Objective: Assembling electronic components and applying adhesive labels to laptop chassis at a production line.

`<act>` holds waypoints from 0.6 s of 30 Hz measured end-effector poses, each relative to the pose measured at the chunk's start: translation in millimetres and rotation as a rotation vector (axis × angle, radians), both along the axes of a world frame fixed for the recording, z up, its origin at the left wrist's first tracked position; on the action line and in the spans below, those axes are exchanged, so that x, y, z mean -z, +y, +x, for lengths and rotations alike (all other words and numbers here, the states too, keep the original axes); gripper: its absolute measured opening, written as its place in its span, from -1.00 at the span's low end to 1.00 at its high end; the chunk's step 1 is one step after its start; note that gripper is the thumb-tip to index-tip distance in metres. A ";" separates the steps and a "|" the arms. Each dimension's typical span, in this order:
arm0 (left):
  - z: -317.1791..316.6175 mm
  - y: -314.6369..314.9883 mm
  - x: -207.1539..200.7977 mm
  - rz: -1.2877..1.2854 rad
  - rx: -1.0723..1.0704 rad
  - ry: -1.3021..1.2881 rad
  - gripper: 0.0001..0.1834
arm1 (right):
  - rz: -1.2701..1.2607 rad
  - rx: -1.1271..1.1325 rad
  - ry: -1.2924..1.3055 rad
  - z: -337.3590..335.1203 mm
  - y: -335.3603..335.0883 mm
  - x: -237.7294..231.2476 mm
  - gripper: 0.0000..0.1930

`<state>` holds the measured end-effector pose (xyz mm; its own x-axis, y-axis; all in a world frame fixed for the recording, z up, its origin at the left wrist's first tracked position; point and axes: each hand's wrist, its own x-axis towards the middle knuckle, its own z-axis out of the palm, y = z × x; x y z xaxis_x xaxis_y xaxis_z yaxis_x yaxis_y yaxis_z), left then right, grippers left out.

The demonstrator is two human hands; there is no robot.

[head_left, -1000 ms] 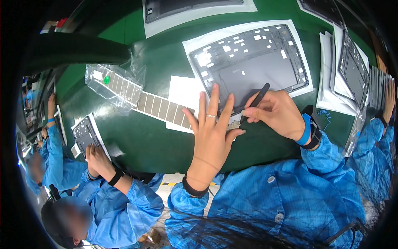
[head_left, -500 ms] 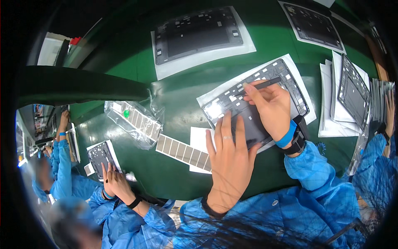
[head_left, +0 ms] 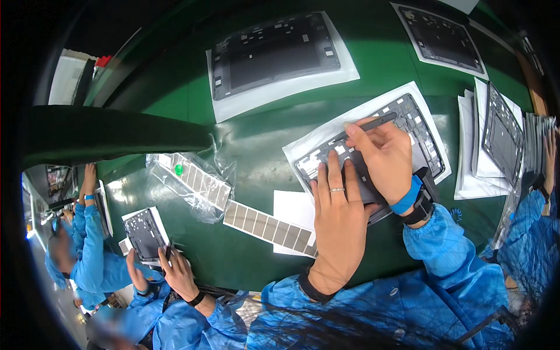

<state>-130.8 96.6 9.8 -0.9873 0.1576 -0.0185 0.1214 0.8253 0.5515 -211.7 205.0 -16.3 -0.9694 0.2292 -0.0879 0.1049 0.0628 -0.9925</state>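
A dark tablet-like housing [head_left: 430, 137] dotted with small white pieces lies on a white sheet [head_left: 312, 140] in front of me. My left hand [head_left: 339, 227] rests palm down with fingers stretched over its near left part, a ring on one finger. In my right hand [head_left: 386, 156], black tweezers [head_left: 379, 121] are pinched above the upper part of the housing. Their tips reach left, close to the left fingertips; whether they grip a small piece cannot be made out. By my left forearm is a strip of grey rectangular pieces [head_left: 262, 224], lying partly over white paper [head_left: 293, 201].
A clear plastic bag [head_left: 201, 189] with a similar strip lies left. Other housings rest on sheets at the far middle [head_left: 274, 55] and far right [head_left: 440, 38]; another leans on stacked sheets [head_left: 475, 151]. At left, a co-worker's hands [head_left: 178, 274] touch a housing [head_left: 143, 233].
The view has shifted slightly. My left fingers have moved right across the housing, nearer my right hand. The left co-worker's second hand now shows beside their housing.
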 end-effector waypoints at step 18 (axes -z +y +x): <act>-5.0 7.3 -0.4 -0.048 0.005 0.047 -0.02 | 0.065 0.027 0.043 5.3 0.0 3.1 -0.79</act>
